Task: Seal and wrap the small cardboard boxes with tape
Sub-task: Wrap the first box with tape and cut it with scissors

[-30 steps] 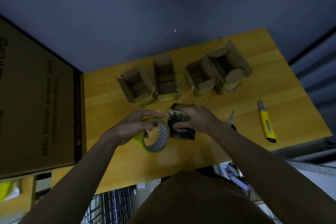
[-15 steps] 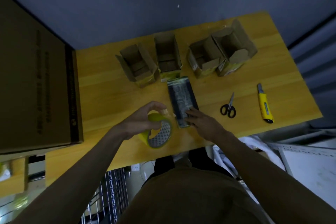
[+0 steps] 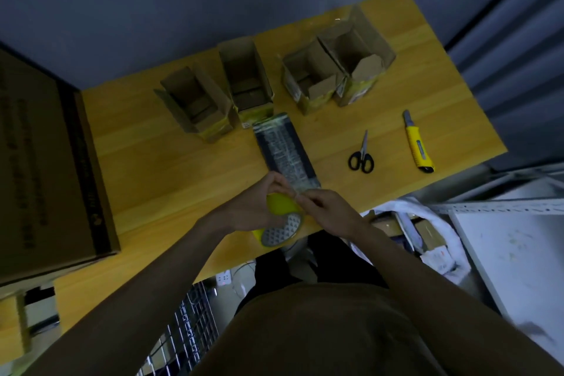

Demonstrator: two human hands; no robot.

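A dark, flat, tape-wrapped box (image 3: 285,149) lies lengthwise in the middle of the yellow wooden table (image 3: 158,159). Behind it stand several small open cardboard boxes, among them one at the left (image 3: 195,105), one beside it (image 3: 245,82) and a pair at the right (image 3: 335,70). My left hand (image 3: 253,207) grips a yellow tape roll (image 3: 280,223) at the table's front edge. My right hand (image 3: 326,210) pinches the loose end of the tape just above the roll, close to the dark box's near end.
Black-handled scissors (image 3: 361,154) and a yellow utility knife (image 3: 416,143) lie on the right of the table. A large cardboard box (image 3: 45,162) fills the left side. A white shelf (image 3: 503,235) and clutter sit below right. A wire rack (image 3: 189,333) is under the table.
The dark box has been laid flat on the table and my right hand has left it. That hand has come to the roll and now pinches the tape end. The camera tilted down.
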